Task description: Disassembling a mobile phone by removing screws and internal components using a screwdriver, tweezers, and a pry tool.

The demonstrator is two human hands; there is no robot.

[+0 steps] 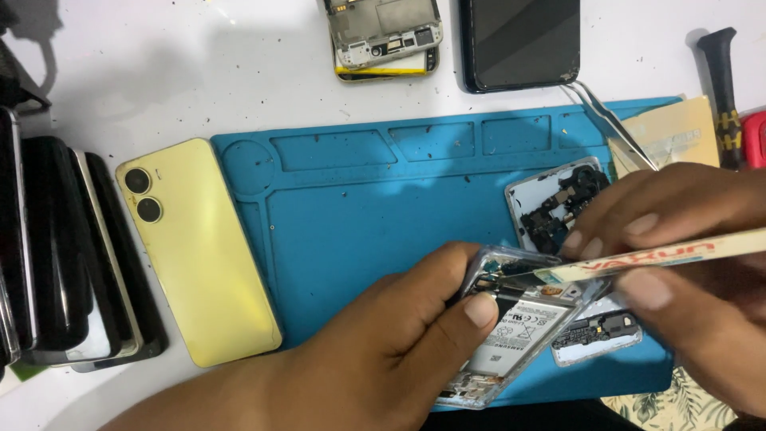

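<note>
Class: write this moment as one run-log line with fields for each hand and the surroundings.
left hand: grips opened phone | right hand: holds flat pry tool at its top edge | under: blue mat | beside: yellow phone

Bright, even overhead light; soft shadows top left; slight glare on black screen; near hands a bit blurred.

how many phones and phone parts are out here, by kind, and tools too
Opened phone in the left hand: 1
Intact yellow phone: 1
Stripped frames or back covers: 2
Dark screen panel at top: 1
Stacked dark phones at left, count unclear: about 3
Tools: pry stick, tweezers, screwdriver: 3
Total: about 11
</note>
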